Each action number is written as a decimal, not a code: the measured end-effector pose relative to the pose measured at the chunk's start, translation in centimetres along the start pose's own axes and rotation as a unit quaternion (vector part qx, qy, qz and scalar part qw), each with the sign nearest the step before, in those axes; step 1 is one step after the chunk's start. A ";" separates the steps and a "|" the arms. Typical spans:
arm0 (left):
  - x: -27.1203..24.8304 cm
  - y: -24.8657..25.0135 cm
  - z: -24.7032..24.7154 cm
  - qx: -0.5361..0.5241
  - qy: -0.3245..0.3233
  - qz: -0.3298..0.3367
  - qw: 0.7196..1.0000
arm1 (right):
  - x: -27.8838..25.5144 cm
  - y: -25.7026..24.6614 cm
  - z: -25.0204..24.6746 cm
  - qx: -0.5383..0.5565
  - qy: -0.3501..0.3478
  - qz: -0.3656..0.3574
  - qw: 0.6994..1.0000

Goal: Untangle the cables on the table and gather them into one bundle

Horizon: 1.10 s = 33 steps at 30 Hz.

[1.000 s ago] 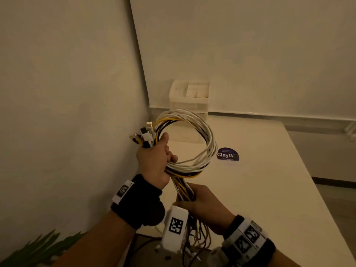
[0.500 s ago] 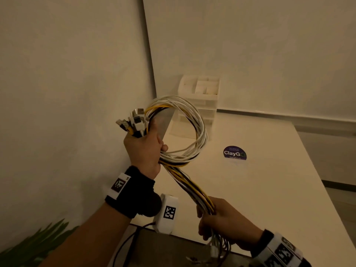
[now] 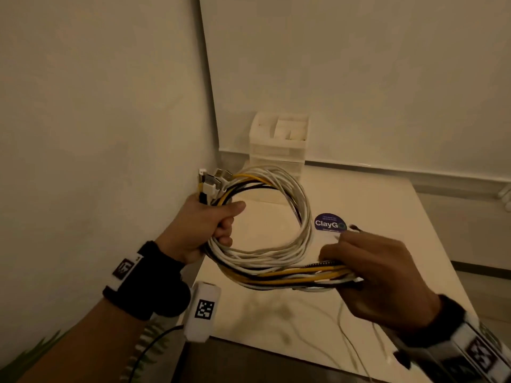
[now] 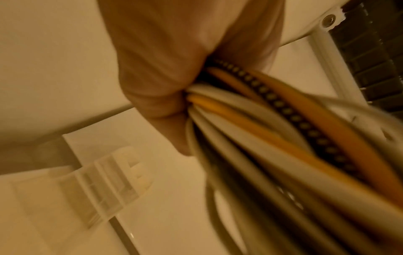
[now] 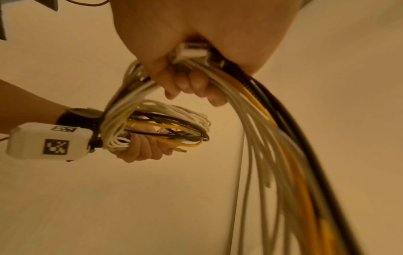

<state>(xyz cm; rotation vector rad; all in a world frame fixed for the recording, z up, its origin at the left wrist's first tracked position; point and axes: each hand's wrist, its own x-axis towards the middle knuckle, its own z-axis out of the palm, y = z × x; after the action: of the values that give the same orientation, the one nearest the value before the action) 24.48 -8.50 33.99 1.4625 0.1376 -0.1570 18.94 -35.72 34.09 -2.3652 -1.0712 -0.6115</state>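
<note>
Plain pale walls meet in a corner behind a smooth white worktop (image 3: 373, 205), which carries a round dark sticker (image 3: 329, 223) and, beyond the sticker against the wall, a translucent plastic drawer organiser (image 3: 278, 145) with open top compartments. Held above the worktop just left of the sticker is a looped bundle of cables (image 3: 276, 255), white, yellow and black, one braided. The left hand (image 3: 201, 228) has its fingers curled tight round the loop and plug ends; the right hand (image 3: 381, 275) has its fingers wrapped round the straight run.
</note>
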 end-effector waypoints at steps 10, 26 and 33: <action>0.3 -3.2 3.8 0.105 -0.191 -0.039 0.975 | 3.5 -0.6 1.0 0.182 0.241 -0.122 0.946; 2.0 1.8 2.4 0.110 -0.034 0.012 0.993 | -0.6 8.7 1.5 0.000 0.120 -0.028 0.992; 3.6 7.3 3.6 0.092 0.093 0.113 0.985 | -1.9 9.9 6.0 0.205 -0.049 0.242 0.947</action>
<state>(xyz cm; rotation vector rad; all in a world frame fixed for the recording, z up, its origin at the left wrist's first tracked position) 29.38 -11.44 40.84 1.6655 0.1102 0.1564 26.69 -39.09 25.99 -2.1757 -0.5431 -0.0798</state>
